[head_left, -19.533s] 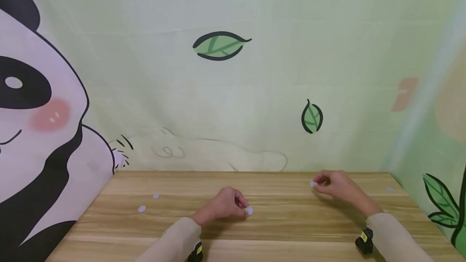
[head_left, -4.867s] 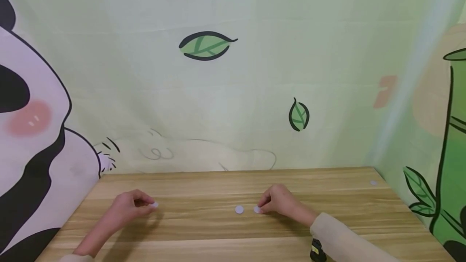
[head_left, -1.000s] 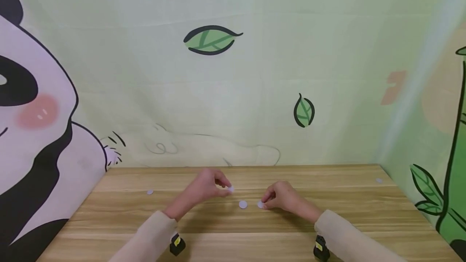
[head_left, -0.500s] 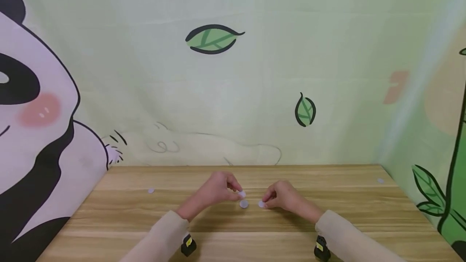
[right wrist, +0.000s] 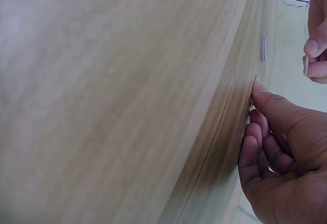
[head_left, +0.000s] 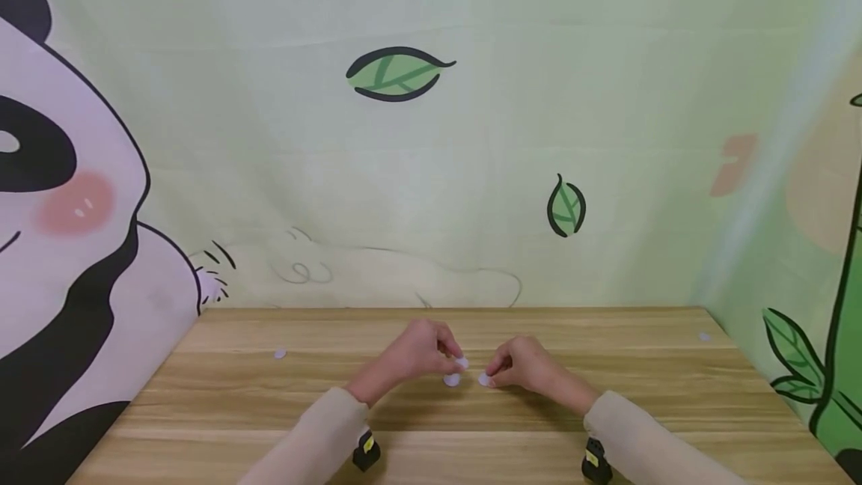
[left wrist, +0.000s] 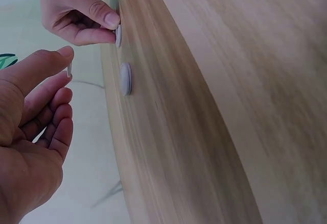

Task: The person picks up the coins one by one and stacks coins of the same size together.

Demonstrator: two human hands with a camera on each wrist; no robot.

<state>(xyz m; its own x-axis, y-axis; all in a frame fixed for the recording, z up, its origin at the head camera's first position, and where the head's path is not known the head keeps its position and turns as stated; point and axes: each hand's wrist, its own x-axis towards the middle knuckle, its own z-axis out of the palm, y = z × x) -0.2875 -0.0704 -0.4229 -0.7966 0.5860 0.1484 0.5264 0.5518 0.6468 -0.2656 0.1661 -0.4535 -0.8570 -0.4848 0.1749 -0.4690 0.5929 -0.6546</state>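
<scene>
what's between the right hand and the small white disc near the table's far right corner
Just bare wooden tabletop lies between the right hand and that white disc, as the head view shows.

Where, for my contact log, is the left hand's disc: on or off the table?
Off: in both wrist views, the left hand pinches the disc clear of the table.

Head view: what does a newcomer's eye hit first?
Probably the big cartoon panda on the backdrop, at the picture's left edge. Then the hands near the middle of the wooden table: the left hand pinches a raised pale disc, the right hand pinches a second disc. Above them, the large green leaf stands out.
</scene>
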